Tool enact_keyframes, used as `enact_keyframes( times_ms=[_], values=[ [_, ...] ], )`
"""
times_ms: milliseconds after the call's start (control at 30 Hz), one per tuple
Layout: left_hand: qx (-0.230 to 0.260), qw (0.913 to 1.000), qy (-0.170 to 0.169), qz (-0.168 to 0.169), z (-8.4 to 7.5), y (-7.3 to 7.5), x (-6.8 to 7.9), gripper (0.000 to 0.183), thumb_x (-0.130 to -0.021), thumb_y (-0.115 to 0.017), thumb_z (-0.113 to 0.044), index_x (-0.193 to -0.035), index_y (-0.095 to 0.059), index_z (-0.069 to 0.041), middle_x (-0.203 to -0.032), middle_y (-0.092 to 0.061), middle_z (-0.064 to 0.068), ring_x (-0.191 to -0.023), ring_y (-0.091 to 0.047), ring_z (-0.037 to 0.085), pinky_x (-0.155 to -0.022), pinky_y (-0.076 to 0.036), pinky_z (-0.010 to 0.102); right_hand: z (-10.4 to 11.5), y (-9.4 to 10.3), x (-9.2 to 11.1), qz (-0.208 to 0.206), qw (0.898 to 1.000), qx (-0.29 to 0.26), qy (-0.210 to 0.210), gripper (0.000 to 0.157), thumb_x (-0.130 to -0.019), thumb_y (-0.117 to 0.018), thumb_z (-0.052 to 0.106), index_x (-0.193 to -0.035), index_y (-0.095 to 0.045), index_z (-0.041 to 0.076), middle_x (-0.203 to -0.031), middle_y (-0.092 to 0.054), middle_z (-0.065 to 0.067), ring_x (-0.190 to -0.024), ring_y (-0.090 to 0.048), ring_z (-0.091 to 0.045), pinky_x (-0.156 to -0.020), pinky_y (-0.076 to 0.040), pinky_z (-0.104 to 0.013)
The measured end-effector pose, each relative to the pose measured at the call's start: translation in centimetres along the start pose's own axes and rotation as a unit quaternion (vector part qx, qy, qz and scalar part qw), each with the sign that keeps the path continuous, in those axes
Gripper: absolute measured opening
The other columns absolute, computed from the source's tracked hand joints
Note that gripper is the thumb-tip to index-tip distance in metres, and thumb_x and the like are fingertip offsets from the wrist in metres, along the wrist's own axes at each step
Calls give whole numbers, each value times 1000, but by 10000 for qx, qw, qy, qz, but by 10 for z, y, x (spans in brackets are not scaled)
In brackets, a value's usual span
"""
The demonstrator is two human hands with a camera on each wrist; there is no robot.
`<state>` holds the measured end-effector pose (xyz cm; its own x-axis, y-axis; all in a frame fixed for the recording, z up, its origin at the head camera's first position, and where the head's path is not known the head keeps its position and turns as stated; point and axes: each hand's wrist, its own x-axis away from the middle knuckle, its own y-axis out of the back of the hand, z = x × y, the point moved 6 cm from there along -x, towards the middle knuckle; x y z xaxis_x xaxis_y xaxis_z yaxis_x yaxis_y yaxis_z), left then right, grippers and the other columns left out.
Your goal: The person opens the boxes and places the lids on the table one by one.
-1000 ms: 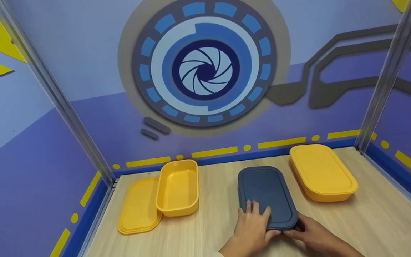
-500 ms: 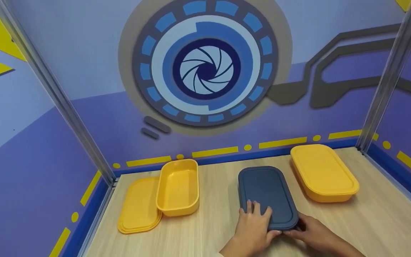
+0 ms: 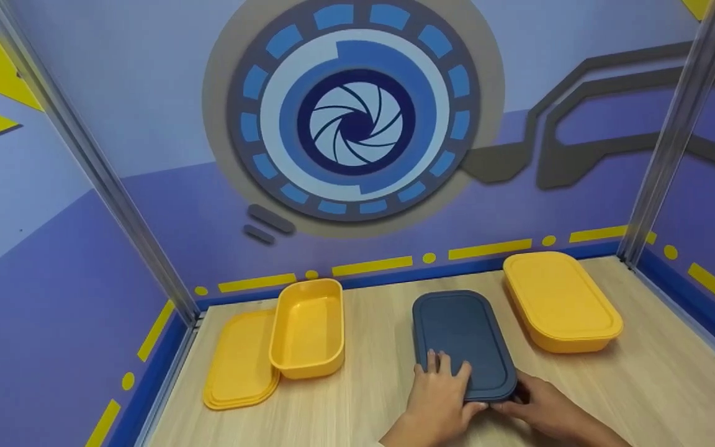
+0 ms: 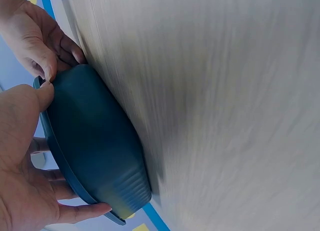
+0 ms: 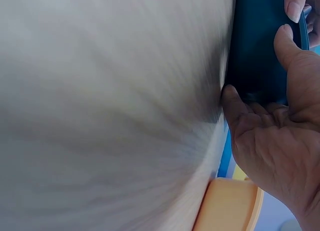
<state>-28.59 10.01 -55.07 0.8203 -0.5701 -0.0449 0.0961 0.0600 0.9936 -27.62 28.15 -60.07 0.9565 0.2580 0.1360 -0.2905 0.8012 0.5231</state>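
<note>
Left hand (image 3: 437, 397) has its fingers splayed on the lid (image 3: 460, 326) with the thumb hooking the rim, right hand (image 3: 547, 406) grips the near corner of the navy box (image 4: 95, 128) on the counter (image 3: 373, 372), so tbh one uneven shove could skid it into that lidded yellow box (image 3: 562, 301).

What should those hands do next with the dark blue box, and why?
Perhaps the left hand should gently lift the near edge of the dark blue lid: the lid sits on the box, its fingers already reach across the top, and the right hand grips the near right corner, which could steady the box.
</note>
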Motion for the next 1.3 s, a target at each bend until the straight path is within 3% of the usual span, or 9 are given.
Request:
enact_keyframes(
  times_ms=[433,733,1133,1300],
  values=[
    [223,9997,0,126,2,1,-1,69,-92,-36,-75,-149,-39,-35,-150,-47,14,-142,-45,38,-102,-49,55,1,0,2,-5,9999,-125,-45,94,-85,-72,52,-156,-29,8,-156,-41,-21,-138,-50,-31,-104,-49,-36],
    [106,9999,-66,5,3,1,1,69,-92,-32,-76,-148,-38,-36,-150,-47,12,-142,-45,36,-102,-49,54,4,-1,2,-20,10000,-28,42,92,-87,-71,50,-156,-29,7,-157,-39,-21,-140,-47,-35,-104,-49,-39],
    [437,9988,98,191,3,-1,1,64,-92,-35,-75,-141,-42,-36,-152,-46,13,-144,-43,37,-104,-47,56,1,0,3,-92,9999,-23,-132,91,-85,-73,53,-154,-34,8,-152,-47,-17,-136,-51,-30,-102,-50,-36],
    [350,9994,48,60,2,-1,1,60,-93,-35,-74,-138,-46,-37,-151,-47,15,-143,-43,38,-102,-48,57,1,-1,3,-131,9998,44,-138,92,-84,-73,53,-154,-35,8,-152,-47,-18,-136,-51,-30,-102,-50,-36]
  ],
)
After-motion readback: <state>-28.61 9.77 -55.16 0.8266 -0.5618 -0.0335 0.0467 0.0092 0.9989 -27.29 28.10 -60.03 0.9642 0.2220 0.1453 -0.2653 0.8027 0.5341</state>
